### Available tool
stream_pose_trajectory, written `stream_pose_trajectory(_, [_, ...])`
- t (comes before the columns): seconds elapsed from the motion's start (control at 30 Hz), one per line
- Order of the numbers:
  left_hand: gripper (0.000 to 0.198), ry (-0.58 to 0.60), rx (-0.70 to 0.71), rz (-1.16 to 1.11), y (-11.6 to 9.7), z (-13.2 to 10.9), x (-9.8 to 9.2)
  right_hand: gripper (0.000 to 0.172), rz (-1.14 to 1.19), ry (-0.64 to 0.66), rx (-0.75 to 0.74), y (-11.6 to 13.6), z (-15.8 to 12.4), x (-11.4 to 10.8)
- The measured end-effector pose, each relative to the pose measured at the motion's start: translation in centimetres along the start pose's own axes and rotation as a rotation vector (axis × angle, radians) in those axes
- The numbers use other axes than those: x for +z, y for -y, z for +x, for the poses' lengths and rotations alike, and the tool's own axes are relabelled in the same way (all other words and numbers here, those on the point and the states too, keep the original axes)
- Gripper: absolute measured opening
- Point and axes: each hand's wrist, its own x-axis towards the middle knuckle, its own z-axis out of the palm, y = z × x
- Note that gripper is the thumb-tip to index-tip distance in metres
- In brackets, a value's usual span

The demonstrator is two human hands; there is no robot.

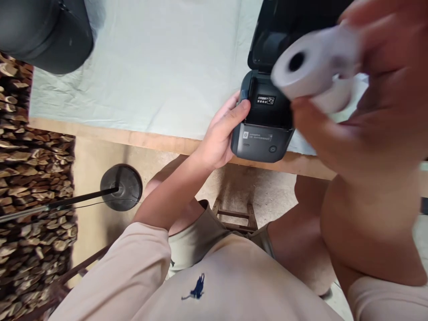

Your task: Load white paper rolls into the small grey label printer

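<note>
A small dark grey printer (264, 129) sits at the near edge of the table with its lid (277, 31) swung open and upright. My left hand (219, 133) grips the printer's left side, thumb on its top. My right hand (368, 93) is raised close to the camera, blurred, with its fingers closed round a white paper roll (310, 67). The roll hangs above and in front of the printer's open bay, its dark core hole facing me.
A pale cloth (160, 67) covers the table, whose wooden edge (140, 138) runs across the view. A black rounded object (47, 35) sits at the far left corner. Below are a round black stand base (121, 187), a wooden stool (234, 218) and stacked firewood (30, 178).
</note>
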Motion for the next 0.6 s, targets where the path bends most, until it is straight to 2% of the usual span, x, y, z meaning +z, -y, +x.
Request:
stream_pose_trajectory(0.07, [0.029, -0.027, -0.009, 0.008, -0.1, -0.1, 0.2, 0.036, -0.323, -0.068, -0.129, 0.3, 0.1, 0.3])
stream_pose_trajectory(0.13, [0.03, -0.063, -0.017, 0.031, -0.1, -0.2, 0.4, 0.027, -0.615, -0.052, -0.201, 0.1, 0.3, 0.4])
stream_pose_trajectory(0.17, [0.029, -0.08, -0.021, 0.052, -0.2, -0.3, 0.4, 0.025, -0.686, -0.024, -0.209, -0.1, 0.4, 0.5])
stream_pose_trajectory(0.23, [0.028, -0.091, -0.029, 0.109, -0.3, -0.2, 0.3, 0.02, -0.679, 0.003, -0.215, -0.5, 0.6, 0.5])
stream_pose_trajectory(0.4, [0.031, -0.014, -0.017, 0.111, -0.4, -0.1, 0.0, 0.015, -0.531, -0.088, -0.376, -0.7, 0.2, 0.5])
stream_pose_trajectory(0.5, [0.025, -0.007, 0.002, 0.074, -0.5, -0.2, -0.2, 0.011, -0.478, 0.046, -0.461, -0.3, -0.2, 0.2])
stream_pose_trajectory(0.6, [0.025, -0.07, -0.022, 0.174, -0.5, -0.5, -0.2, 0.007, -0.373, 0.157, -0.458, 0.1, -0.3, -0.1])
